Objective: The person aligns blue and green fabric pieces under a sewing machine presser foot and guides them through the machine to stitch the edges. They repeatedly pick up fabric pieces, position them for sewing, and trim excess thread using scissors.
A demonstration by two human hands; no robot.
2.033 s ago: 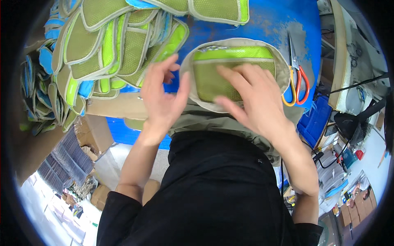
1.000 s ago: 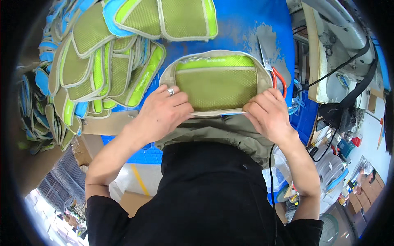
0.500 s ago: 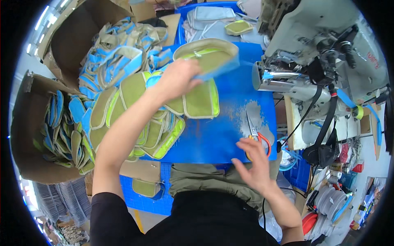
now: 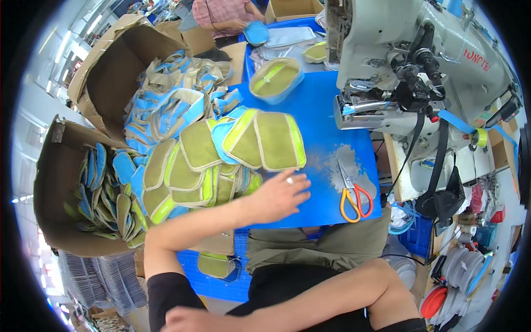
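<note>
My left hand (image 4: 279, 195), a ring on one finger, hovers over or rests on the blue tabletop (image 4: 323, 149). Its fingers are stretched out with nothing in them, just below a pile of olive fabric pieces (image 4: 282, 141) with lime edges and beige binding. My right forearm crosses my body, and the right hand (image 4: 188, 320) is at my left black sleeve; its fingers are blurred. Scissors (image 4: 348, 191) with orange and red handles lie open on the right of the table. A rounded olive fabric piece with a raised pale rim (image 4: 276, 80) sits at the far side.
Two cardboard boxes stand left, one holding blue and beige strips (image 4: 166, 105), the other small padded pieces (image 4: 105, 188). A sewing machine (image 4: 409, 83) fills the right. Behind, a person in a pink shirt (image 4: 221, 14) handles a blue piece beside a blue bin (image 4: 249, 63).
My left hand has let go of the rimmed olive piece and come nearer to me. My right hand has left the scissors and crossed to my left sleeve. The view has shifted.
</note>
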